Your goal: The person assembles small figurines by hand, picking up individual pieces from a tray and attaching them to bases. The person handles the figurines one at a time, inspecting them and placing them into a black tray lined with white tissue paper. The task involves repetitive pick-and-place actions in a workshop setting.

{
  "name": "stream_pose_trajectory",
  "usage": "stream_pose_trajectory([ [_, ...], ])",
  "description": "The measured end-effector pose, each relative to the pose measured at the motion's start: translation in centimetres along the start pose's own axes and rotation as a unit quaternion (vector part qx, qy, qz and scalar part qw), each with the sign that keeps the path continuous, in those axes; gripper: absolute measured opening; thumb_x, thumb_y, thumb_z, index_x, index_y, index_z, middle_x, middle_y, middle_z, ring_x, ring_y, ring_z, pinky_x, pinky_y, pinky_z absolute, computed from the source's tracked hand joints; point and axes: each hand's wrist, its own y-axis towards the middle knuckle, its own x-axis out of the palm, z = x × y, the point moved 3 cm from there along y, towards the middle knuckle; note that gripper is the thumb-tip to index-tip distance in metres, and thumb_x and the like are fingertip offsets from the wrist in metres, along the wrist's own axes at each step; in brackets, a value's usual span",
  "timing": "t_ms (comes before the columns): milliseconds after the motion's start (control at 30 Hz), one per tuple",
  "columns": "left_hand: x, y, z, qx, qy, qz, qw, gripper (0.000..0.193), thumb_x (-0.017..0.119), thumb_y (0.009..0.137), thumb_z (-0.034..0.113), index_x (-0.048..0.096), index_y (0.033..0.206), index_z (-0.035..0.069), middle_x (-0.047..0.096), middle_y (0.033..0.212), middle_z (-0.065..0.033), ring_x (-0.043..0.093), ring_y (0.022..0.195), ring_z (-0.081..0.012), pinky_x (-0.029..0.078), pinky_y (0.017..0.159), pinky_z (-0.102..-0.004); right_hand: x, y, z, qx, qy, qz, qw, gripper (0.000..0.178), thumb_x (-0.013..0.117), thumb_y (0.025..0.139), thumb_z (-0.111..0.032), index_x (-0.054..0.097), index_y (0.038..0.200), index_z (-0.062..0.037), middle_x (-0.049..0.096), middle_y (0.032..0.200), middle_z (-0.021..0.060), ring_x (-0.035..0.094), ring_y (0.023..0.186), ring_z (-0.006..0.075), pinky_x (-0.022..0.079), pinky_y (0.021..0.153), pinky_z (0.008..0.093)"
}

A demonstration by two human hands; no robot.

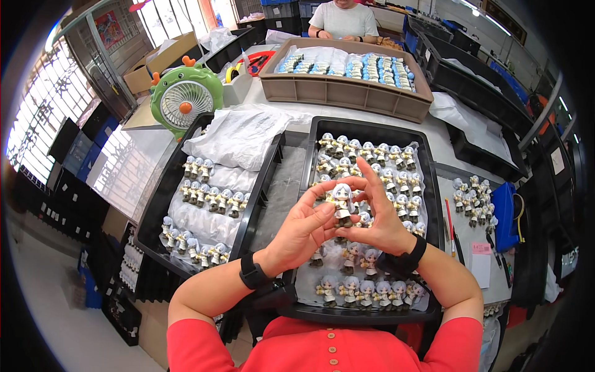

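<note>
Between my two hands, above the right black tray (pixel 308 162), I hold up one small figurine (pixel 342 204) with pale silver hair, a white outfit and dark legs. My left hand (pixel 304 217) pinches it from its left side. On the other side my right hand (pixel 381 220) has its thumb and fingers at the figurine's base and side, one finger stretched upward. Rows of like figurines (pixel 365 291) fill the tray below, partly hidden by my hands and wrists. To the left, a second black tray (pixel 259 204) carries shorter rows of figurines (pixel 214 199) on white sheeting.
A brown crate (pixel 347 99) of blue-and-white figurines stands at the back, with a person (pixel 343 23) behind it. A green fan (pixel 186 99) is at the back left. At right lie loose figurines (pixel 474 201), a blue box (pixel 505 217), a brush (pixel 450 228) and pens.
</note>
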Motion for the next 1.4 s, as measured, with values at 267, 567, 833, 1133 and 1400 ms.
stream_pose_trajectory([
  [267,-1.9,0.0,-0.7,-0.02,0.075,0.082,0.994,0.041,0.049,0.096,0.029,0.039,0.13,0.008,0.054,0.119,-0.0078,0.058,0.106,-0.0216,0.05,0.085,-0.034,0.0,0.1,-0.9,-0.055,-0.103,-0.01,0.993,0.106,0.078,0.063,-0.008,0.013,0.146,-0.0107,0.051,0.125,0.0097,0.047,0.116,0.0199,0.04,0.09,0.0349],
  [567,-0.1,-0.2,-1.0,-0.054,0.074,-0.022,0.996,0.049,0.031,0.098,0.048,0.042,0.127,0.011,0.052,0.116,-0.0053,0.055,0.103,-0.0168,0.05,0.081,-0.0305,1.5,-0.4,-1.1,-0.105,-0.163,-0.037,0.98,0.101,0.078,0.06,-0.006,0.023,0.145,-0.0105,0.051,0.125,0.0093,0.045,0.111,0.0262,0.049,0.082,0.0325],
  [833,0.0,0.2,-1.1,-0.092,0.024,-0.022,0.995,0.054,0.025,0.098,0.049,0.032,0.135,0.01,0.047,0.122,-0.0108,0.053,0.11,-0.0251,0.05,0.085,-0.0376,1.3,-0.1,-0.7,0.008,0.04,-0.068,0.997,0.108,0.079,0.065,-0.004,0.009,0.147,-0.016,0.044,0.132,0.0105,0.05,0.11,0.0222,0.053,0.083,0.0306],
  [1133,-0.4,0.4,-1.0,-0.065,0.035,-0.036,0.997,0.058,0.027,0.097,0.05,0.035,0.133,0.005,0.048,0.125,-0.0115,0.053,0.11,-0.022,0.049,0.087,-0.0365,0.8,0.1,-0.9,0.036,0.04,-0.089,0.995,0.107,0.079,0.067,-0.004,0.009,0.147,-0.0147,0.044,0.135,0.0114,0.054,0.11,0.0204,0.05,0.085,0.0307],
  [1400,-0.5,0.4,-1.0,-0.07,0.029,-0.019,0.997,0.057,0.029,0.097,0.05,0.036,0.133,0.006,0.048,0.127,-0.0109,0.054,0.109,-0.0197,0.049,0.087,-0.0348,0.8,0.1,-0.8,0.069,0.058,-0.085,0.992,0.099,0.08,0.066,-0.005,0.02,0.144,-0.0118,0.045,0.136,0.0098,0.053,0.104,0.0176,0.05,0.083,0.0281],
])
